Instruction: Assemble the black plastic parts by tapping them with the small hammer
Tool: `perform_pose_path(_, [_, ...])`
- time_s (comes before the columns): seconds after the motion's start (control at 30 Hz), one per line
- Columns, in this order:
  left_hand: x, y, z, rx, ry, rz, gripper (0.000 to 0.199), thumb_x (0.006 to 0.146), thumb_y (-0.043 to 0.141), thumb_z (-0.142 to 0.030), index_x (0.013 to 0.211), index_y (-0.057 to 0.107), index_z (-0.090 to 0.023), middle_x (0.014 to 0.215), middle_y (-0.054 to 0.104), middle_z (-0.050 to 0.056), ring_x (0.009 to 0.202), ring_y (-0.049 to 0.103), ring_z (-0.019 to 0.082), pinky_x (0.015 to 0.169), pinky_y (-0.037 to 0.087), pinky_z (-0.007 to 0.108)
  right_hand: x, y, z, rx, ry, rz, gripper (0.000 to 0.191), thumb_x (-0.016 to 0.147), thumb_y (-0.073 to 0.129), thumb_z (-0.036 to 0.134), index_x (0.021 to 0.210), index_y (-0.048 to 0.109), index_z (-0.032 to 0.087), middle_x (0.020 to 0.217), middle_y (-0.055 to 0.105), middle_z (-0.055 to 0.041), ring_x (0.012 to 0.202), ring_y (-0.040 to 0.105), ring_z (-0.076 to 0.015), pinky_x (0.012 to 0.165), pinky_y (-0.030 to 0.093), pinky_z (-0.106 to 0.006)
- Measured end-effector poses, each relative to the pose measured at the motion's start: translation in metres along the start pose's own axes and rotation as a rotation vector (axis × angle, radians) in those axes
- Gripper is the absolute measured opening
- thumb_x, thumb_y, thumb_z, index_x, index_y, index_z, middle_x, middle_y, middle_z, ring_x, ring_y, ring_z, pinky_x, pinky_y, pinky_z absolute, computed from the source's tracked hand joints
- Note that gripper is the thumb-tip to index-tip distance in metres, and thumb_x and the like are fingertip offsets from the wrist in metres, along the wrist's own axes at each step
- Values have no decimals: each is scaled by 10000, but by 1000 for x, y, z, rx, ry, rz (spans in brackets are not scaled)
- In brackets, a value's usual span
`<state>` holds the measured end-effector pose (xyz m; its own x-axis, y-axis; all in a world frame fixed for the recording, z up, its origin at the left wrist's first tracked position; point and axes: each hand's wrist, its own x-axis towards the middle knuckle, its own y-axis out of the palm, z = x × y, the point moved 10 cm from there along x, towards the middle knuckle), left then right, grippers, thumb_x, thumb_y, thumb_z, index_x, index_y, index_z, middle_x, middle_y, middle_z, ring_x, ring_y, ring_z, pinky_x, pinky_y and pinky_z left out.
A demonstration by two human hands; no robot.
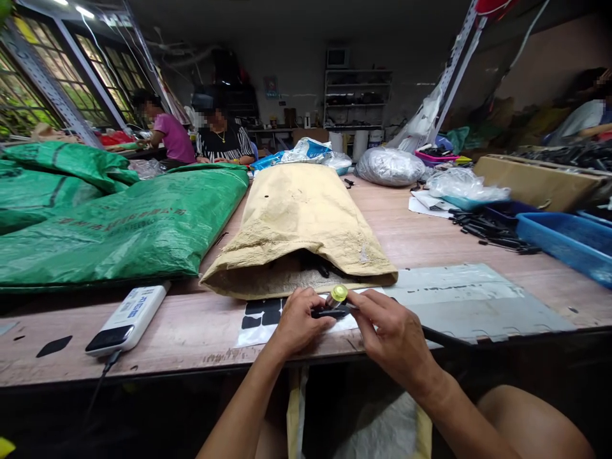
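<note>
My left hand (302,322) pinches a small elongated black part (331,312) between thumb and fingers, low over the near table edge. My right hand (389,322) is closed at the part's other side, its fingertips beside a short metal cylinder with a yellow-green end (338,293). What exactly the right fingers grip is hidden. A white sheet with black stickers (262,313) lies under my left hand. Just beyond both hands, a tan woven sack (301,210) lies with its mouth towards me, and dark pieces show inside.
A green sack (129,223) and a white power bank (128,319) with a cable are at left. On the right are a grey board (478,299), loose black parts (495,231) and a blue bin (568,242). Other people sit farther back and at far right.
</note>
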<state>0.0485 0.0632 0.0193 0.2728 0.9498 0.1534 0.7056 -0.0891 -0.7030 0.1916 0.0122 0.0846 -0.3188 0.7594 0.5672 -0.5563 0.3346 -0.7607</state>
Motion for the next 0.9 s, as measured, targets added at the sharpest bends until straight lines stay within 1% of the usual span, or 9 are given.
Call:
perform_pose_path(0.07, [0, 0, 0, 3, 9, -3, 74, 781, 768, -278, 823, 759, -217, 834, 626, 5, 895, 535, 211, 849, 391, 332, 0, 5, 7, -38, -26, -29, 451, 950, 463, 117, 1335, 648, 262, 1010, 729, -65, 907, 662, -201, 803, 480, -303])
perform_pose_path(0.2, [1, 0, 1, 22, 5, -1, 50, 773, 758, -255, 753, 735, -215, 810, 611, 2, 902, 541, 209, 822, 392, 321, -2, 24, 8, -145, -46, 69, 452, 916, 485, 82, 1266, 688, 282, 892, 713, -41, 798, 637, -186, 703, 442, -293])
perform_pose_path(0.27, [1, 1, 2, 8, -5, 2, 43, 766, 769, -262, 789, 761, -227, 829, 632, 6, 916, 547, 215, 845, 398, 332, -2, 18, 2, -136, -15, 36, 421, 930, 491, 105, 1258, 688, 279, 912, 719, -43, 817, 647, -187, 710, 443, -292])
perform_pose_path(0.33, [1, 0, 2, -19, -15, -5, 99, 758, 781, -270, 853, 789, -241, 858, 658, 11, 941, 553, 226, 868, 406, 345, -3, 5, -5, -98, 33, -40, 400, 961, 482, 146, 1288, 671, 280, 960, 726, -51, 865, 661, -197, 749, 456, -297])
perform_pose_path(0.4, [0, -1, 2, -35, -23, -9, 133, 758, 777, -268, 887, 802, -251, 871, 672, 15, 960, 557, 234, 873, 411, 348, -5, -1, -11, -73, 62, -69, 393, 978, 476, 173, 1310, 659, 277, 975, 728, -55, 876, 665, -204, 765, 461, -304])
perform_pose_path(0.53, [0, -2, 1, -33, -31, -8, 126, 745, 759, -239, 867, 790, -243, 855, 666, 12, 939, 558, 230, 853, 412, 339, -10, 11, -17, -109, 57, 39, 380, 956, 489, 150, 1255, 688, 274, 931, 724, -42, 823, 665, -196, 716, 449, -303])
perform_pose_path(0.57, [-1, -2, 0, -35, -30, -13, 131, 735, 758, -226, 864, 777, -237, 859, 666, 10, 935, 556, 228, 846, 411, 334, -11, 11, -20, -115, 65, 44, 379, 950, 493, 146, 1244, 693, 280, 926, 724, -36, 822, 666, -194, 712, 448, -302])
perform_pose_path(0.73, [-2, -6, 0, -77, -9, -42, 181, 701, 721, -144, 863, 687, -216, 923, 675, -5, 949, 557, 214, 828, 410, 310, -13, -10, -48, -154, 135, -89, 397, 916, 529, 148, 1237, 705, 301, 984, 733, -20, 889, 666, -195, 774, 459, -314])
perform_pose_path(0.9, [-2, -7, 2, -127, 2, -53, 192, 701, 689, -103, 853, 657, -216, 926, 675, -14, 948, 565, 201, 841, 409, 300, -17, -17, -97, -306, 172, -66, 407, 841, 536, 77, 1086, 772, 302, 952, 725, -19, 899, 639, -211, 785, 413, -355])
